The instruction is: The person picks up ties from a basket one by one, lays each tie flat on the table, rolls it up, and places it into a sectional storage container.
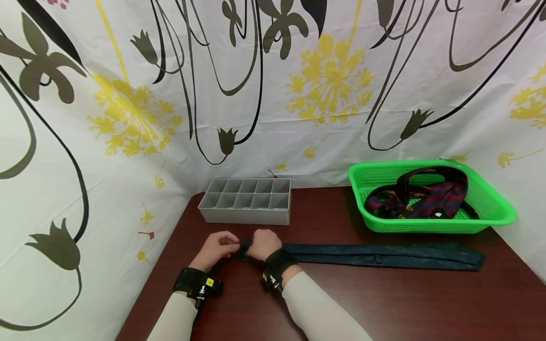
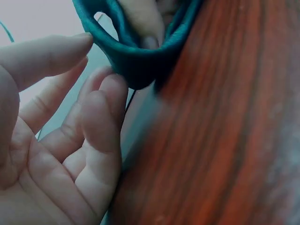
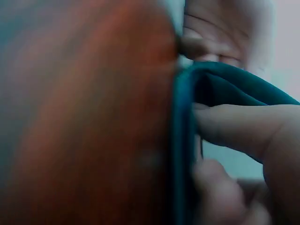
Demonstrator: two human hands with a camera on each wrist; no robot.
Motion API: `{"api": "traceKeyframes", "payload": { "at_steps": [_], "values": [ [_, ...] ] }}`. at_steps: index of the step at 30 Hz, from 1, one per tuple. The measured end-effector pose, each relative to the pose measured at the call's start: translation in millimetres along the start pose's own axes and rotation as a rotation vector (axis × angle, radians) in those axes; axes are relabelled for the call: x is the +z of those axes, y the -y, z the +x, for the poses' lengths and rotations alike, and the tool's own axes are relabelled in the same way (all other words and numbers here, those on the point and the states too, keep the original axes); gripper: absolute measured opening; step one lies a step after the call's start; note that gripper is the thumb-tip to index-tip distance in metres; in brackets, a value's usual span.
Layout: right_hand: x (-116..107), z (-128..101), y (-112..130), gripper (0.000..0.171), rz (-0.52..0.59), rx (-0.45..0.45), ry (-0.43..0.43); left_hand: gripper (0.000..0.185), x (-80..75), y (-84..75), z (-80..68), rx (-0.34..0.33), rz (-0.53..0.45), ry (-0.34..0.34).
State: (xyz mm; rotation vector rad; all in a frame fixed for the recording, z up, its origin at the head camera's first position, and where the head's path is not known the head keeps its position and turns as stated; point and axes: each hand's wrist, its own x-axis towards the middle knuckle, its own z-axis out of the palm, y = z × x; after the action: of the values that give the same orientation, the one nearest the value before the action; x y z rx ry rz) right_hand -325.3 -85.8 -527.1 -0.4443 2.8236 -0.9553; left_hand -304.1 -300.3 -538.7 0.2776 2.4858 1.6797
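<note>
A long dark teal tie [image 1: 384, 255] lies flat across the brown table [image 1: 384, 303], its narrow end at the left. Both hands meet at that end. My right hand [image 1: 257, 246] grips the rolled end, the thumb pressing on the fold of the tie [image 3: 225, 84] in the right wrist view. My left hand [image 1: 232, 247] has its fingers curled. In the left wrist view its thumb and fingertips [image 2: 112, 82] close on the outside of the tie's loop [image 2: 136, 65], and a finger of the other hand pokes through it.
A grey divided organiser box [image 1: 247, 201] stands just behind the hands. At the back right a green plastic basket [image 1: 490, 208] holds dark red and navy ties [image 1: 422, 196]. A flowered curtain [image 1: 273, 94] closes in the back and the left side.
</note>
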Motion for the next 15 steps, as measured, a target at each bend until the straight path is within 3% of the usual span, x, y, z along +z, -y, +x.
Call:
{"api": "traceKeyframes", "payload": {
  "at_steps": [3,6,8,10,15],
  "values": [
    [-14,2,-11,0.02,0.238,-0.046,0.184,0.023,3.3,-1.7,1.1,0.009,0.046,-0.005],
    [-32,0,-19,0.036,0.505,-0.04,0.383,0.02,7.0,-2.7,1.8,-0.005,0.078,-0.017],
    [-40,-1,-23,0.043,0.603,-0.024,0.468,0.018,9.2,-3.7,1.3,-0.014,0.103,-0.03],
    [-46,-3,-24,0.042,0.622,-0.016,0.488,0.014,12.4,-5.7,0.1,-0.019,0.147,-0.052],
    [-55,-11,-26,0.03,0.493,-0.014,0.409,0.009,24.3,-13.2,-3.5,-0.007,0.31,-0.108]
  ]
}}
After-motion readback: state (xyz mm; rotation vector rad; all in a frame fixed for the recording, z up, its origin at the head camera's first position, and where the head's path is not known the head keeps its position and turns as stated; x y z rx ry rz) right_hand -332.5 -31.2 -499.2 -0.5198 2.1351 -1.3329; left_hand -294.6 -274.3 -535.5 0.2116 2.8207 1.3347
